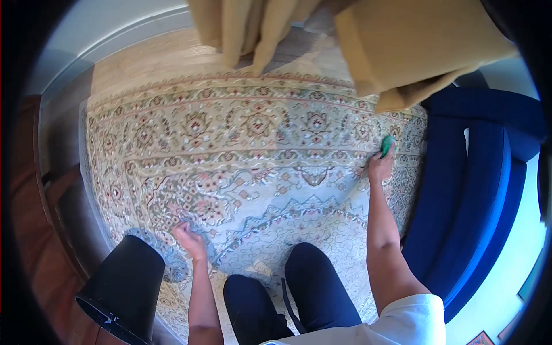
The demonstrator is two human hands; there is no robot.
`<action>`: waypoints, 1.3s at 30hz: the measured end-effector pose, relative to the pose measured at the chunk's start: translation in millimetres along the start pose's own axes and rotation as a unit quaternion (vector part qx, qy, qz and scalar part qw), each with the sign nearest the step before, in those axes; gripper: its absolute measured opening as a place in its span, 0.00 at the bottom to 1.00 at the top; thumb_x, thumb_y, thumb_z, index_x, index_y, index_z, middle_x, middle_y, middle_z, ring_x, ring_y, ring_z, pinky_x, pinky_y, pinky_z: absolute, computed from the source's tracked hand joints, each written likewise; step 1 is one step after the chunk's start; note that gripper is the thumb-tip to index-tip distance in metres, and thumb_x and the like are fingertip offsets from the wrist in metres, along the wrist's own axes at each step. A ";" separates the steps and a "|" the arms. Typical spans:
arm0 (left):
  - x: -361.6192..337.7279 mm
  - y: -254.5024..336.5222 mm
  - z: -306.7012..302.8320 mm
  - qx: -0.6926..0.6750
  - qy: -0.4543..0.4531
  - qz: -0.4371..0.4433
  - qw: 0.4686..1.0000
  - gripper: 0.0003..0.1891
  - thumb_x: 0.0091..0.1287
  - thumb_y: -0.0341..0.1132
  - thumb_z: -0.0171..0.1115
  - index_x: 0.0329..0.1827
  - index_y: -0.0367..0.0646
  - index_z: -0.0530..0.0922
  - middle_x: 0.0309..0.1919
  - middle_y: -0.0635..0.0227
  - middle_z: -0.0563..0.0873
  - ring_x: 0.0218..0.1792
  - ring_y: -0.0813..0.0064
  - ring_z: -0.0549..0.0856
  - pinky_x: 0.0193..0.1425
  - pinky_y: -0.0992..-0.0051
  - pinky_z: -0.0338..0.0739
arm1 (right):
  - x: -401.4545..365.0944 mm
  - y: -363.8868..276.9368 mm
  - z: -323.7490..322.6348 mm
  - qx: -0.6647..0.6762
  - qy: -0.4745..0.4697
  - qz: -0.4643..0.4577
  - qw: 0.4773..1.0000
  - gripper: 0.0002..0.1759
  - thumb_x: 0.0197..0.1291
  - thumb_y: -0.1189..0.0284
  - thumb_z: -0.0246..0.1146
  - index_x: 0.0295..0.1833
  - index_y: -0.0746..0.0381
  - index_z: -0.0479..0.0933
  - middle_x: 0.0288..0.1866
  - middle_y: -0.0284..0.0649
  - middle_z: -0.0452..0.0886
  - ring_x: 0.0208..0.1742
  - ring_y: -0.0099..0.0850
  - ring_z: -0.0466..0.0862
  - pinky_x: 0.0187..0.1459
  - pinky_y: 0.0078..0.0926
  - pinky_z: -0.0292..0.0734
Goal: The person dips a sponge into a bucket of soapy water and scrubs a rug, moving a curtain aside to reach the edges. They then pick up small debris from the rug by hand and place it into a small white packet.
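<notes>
My right hand [380, 168] reaches out over the far right part of the patterned rug [259, 123]. Its fingers are closed around a small green object [387, 144] with a rounded end; its exact kind is too small to make out. Farther left and nearer to me, my left hand [190, 240] is curled closed low over the rug. Whatever its fingers may hold is hidden. A black bin [129, 287] lies tilted to the left of that hand, its opening facing toward me.
Tan curtains or cloth [425, 43] hang in at the top. On the right stands a dark blue sofa [460, 190] along the rug's edge. Dark wooden furniture [34, 218] is at the left. My knees [313, 270] are at the bottom middle.
</notes>
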State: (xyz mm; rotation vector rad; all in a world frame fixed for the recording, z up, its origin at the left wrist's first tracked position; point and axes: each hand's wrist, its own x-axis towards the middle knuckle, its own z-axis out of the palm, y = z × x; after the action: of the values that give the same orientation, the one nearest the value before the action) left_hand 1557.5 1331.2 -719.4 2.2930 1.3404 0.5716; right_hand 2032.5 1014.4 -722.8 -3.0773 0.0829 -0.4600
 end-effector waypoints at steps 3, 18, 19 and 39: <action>-27.9 -49.7 -22.9 0.012 -0.007 -0.035 0.999 0.10 0.54 0.14 0.50 0.36 0.36 0.68 0.36 0.55 0.75 0.40 0.56 0.74 0.50 0.61 0.67 | -43.3 -105.6 -12.4 -0.004 -0.017 -0.037 0.999 0.33 0.50 0.68 0.61 0.66 0.48 0.68 0.30 0.48 0.78 0.30 0.48 0.79 0.31 0.48 0.71; -24.5 -53.4 -11.0 -0.030 0.025 -0.023 0.999 0.17 0.45 0.12 0.52 0.38 0.38 0.69 0.38 0.56 0.75 0.42 0.56 0.76 0.48 0.61 0.69 | -187.0 -458.3 -72.1 0.137 -0.147 -0.580 0.789 0.20 0.59 0.67 0.56 0.57 0.58 0.72 0.37 0.47 0.79 0.40 0.43 0.80 0.39 0.46 0.69; -23.6 -52.9 -10.0 -0.037 0.028 -0.027 0.999 0.17 0.44 0.13 0.52 0.38 0.38 0.69 0.38 0.56 0.75 0.42 0.56 0.75 0.48 0.61 0.70 | -199.4 -463.6 -68.2 0.198 -0.105 -0.560 0.798 0.22 0.59 0.68 0.55 0.61 0.54 0.70 0.38 0.47 0.78 0.40 0.43 0.80 0.37 0.45 0.70; -20.8 -51.6 -20.5 -0.067 0.020 -0.039 0.997 0.15 0.49 0.15 0.54 0.39 0.39 0.71 0.37 0.59 0.78 0.40 0.58 0.78 0.44 0.64 0.74 | -319.6 -414.9 -127.3 0.190 -0.183 -0.832 0.488 0.30 0.55 0.74 0.56 0.65 0.41 0.65 0.34 0.38 0.73 0.30 0.30 0.76 0.30 0.38 0.73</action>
State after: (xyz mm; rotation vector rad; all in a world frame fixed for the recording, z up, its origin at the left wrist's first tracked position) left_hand 1500.4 1339.0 -733.4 2.1226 1.3611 0.6647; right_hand 1710.2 1444.1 -679.1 -1.5851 -2.5183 0.2752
